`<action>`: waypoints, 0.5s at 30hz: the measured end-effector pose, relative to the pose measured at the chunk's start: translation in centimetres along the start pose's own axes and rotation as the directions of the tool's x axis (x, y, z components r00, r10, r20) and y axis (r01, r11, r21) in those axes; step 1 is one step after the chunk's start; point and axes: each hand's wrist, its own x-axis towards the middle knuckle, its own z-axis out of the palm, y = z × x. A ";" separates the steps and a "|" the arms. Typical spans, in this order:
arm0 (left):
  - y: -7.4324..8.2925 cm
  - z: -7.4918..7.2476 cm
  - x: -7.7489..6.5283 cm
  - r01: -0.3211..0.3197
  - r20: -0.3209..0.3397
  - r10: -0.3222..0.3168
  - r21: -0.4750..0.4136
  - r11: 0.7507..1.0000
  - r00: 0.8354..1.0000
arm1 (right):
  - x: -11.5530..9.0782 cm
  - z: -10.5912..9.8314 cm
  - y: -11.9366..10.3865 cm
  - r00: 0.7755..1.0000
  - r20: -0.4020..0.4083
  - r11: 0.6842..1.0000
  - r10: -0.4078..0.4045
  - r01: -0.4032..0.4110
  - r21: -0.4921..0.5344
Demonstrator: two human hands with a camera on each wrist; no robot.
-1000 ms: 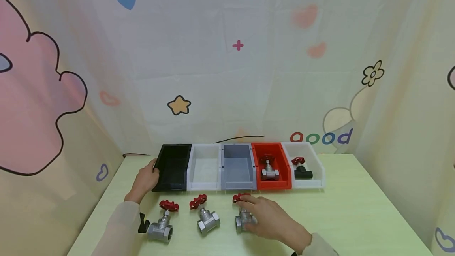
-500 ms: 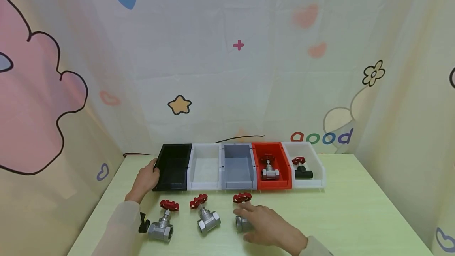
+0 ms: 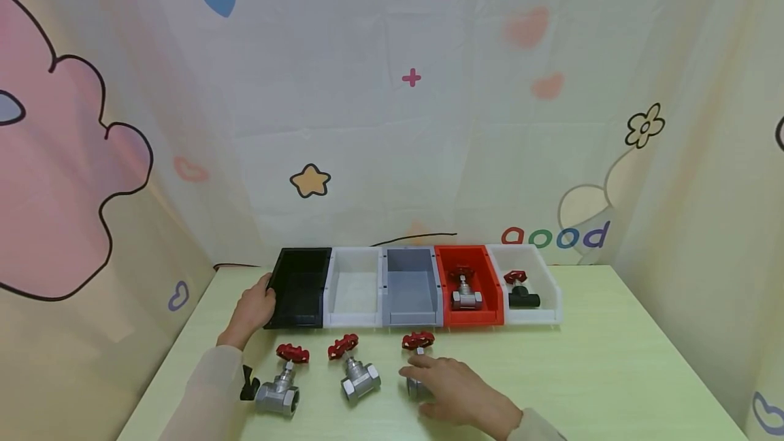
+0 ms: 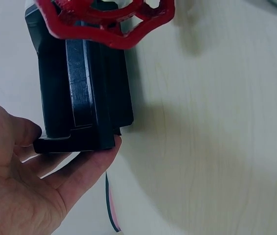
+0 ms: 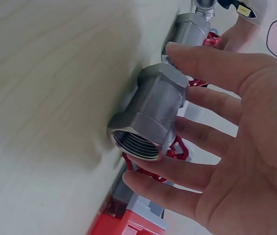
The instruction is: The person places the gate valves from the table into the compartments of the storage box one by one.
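At the left end of a bin row, my left hand (image 3: 246, 310) grips the side of the black bin (image 3: 299, 291); in the left wrist view thumb and fingers lie on either side of the bin's edge (image 4: 92, 93). My right hand (image 3: 458, 392) hovers over the rightmost loose gate valve (image 3: 419, 340), hiding much of its metal body. Up close in the right wrist view, spread fingers surround the threaded steel valve body (image 5: 150, 105) without closing on it. Two more valves with red handwheels lie left of it, the middle valve (image 3: 360, 378) and the left valve (image 3: 278, 392).
Beside the black bin stand a white bin (image 3: 354, 320), a grey bin (image 3: 412, 318), a red bin (image 3: 496, 315) with a steel valve inside, and another white bin (image 3: 548, 291) with a black-bodied valve. A printed curtain (image 3: 392, 121) hangs behind the table (image 3: 612, 373).
My right hand has drawn slightly back toward me from the rightmost valve, uncovering its red handwheel. The left hand stays at the black bin.
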 end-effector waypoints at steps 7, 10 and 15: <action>-0.1 0.1 0.1 -0.007 0.003 0.007 0.002 1.000 1.000 | 0.4 0.6 0.5 0.999 -0.030 1.000 -0.019 0.019 -0.010; -0.1 0.2 0.0 -0.011 0.004 0.011 0.000 1.000 1.000 | 0.7 0.8 0.6 1.000 -0.023 1.000 -0.012 0.012 -0.016; -0.1 0.2 0.1 -0.014 0.003 0.014 -0.002 1.000 1.000 | 1.1 1.0 0.7 1.000 -0.011 0.999 0.009 -0.010 -0.042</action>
